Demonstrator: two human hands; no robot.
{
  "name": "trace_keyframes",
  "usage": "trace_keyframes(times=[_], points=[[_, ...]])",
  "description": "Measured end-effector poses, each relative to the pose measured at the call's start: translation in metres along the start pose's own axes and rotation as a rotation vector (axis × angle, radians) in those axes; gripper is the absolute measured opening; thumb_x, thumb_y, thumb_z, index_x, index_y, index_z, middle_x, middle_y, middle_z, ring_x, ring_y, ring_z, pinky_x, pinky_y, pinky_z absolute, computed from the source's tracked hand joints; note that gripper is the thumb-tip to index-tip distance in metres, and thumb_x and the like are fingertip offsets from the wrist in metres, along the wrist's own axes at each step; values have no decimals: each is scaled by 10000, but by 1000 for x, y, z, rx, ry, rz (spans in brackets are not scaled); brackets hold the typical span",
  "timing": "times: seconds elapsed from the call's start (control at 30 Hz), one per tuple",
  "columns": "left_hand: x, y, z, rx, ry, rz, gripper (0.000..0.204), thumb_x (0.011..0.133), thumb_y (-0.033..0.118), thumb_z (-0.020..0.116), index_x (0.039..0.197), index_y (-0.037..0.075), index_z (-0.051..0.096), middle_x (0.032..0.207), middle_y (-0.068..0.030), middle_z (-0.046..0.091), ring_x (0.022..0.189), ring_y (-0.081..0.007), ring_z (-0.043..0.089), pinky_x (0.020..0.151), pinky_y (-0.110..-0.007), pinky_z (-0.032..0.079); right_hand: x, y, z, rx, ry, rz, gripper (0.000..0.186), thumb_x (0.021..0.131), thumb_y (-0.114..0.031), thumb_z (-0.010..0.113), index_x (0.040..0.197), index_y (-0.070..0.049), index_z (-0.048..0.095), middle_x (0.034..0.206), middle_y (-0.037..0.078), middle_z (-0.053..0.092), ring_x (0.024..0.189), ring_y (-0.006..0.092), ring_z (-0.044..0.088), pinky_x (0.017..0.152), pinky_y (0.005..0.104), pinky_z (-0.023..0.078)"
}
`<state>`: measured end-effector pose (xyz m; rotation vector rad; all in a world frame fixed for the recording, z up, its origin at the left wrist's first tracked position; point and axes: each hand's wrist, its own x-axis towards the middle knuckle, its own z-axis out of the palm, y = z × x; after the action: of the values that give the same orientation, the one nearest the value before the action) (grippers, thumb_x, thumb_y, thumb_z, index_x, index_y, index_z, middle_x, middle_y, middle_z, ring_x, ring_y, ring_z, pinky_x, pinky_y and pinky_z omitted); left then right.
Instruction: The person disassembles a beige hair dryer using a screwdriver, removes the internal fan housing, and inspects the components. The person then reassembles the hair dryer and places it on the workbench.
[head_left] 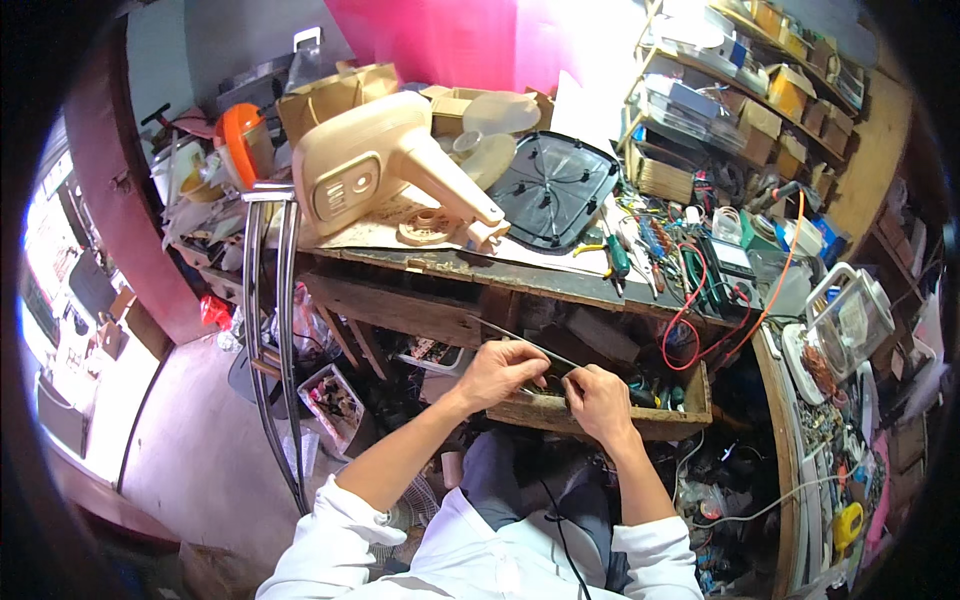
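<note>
Over an open wooden drawer under the bench, my two hands are close together. A thin, straight metal rod slants from the upper left down to my right hand, whose closed fingers grip its lower end. My left hand is closed in a pinch just below the rod; what lies between its fingertips is too small to make out. Inside the drawer, right of my hands, lie hand tools with dark and green handles, partly in shadow.
On the bench lie a beige fan-like appliance body, a black square panel, and pliers and screwdrivers. Red cables hang over its edge. A chrome tubular frame and a box of scraps stand left.
</note>
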<state>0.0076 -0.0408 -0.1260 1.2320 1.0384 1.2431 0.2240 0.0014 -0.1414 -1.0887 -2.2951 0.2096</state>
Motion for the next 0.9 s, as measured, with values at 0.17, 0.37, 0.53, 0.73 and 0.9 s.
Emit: trace_keyframes(times=[0.17, 0.37, 0.53, 0.73, 0.9], points=[[8, 22, -59, 142, 225, 138, 139, 972, 115, 695, 1012, -4, 756, 869, -73, 763, 752, -90, 685, 692, -246, 548, -2, -4, 1, 34, 68, -14, 126, 900, -173, 702, 861, -53, 708, 800, 136, 669, 740, 358, 681, 678, 447, 555], [44, 42, -134, 686, 718, 338, 192, 922, 145, 713, 1036, -1, 762, 899, -120, 778, 818, -202, 734, 773, -322, 567, -3, -3, 3, 2, 69, -5, 145, 902, -175, 695, 836, -47, 688, 797, 134, 670, 730, 351, 683, 666, 439, 556], [70, 45, -188, 1092, 942, 344, 274, 898, 218, 714, 1094, 33, 757, 979, -162, 768, 901, -287, 723, 856, -398, 556, -2, -4, 6, 29, 109, -18, 97, 869, -143, 699, 843, -50, 698, 772, 135, 664, 719, 356, 674, 658, 445, 539], [79, 60, -182, 1310, 759, 232, 313, 865, 308, 715, 1044, 57, 770, 1037, -216, 701, 1054, -373, 660, 942, -461, 521, -2, -2, 4, 43, 109, -13, 145, 896, -175, 693, 823, -49, 683, 792, 141, 674, 709, 357, 684, 638, 444, 558], [84, 65, -191, 1310, 754, 253, 315, 871, 306, 700, 1006, 30, 767, 1036, -229, 689, 1045, -393, 646, 943, -479, 512, -1, -5, 2, 27, 105, -29, 141, 887, -169, 702, 819, -47, 689, 787, 143, 672, 705, 358, 683, 638, 442, 557]])
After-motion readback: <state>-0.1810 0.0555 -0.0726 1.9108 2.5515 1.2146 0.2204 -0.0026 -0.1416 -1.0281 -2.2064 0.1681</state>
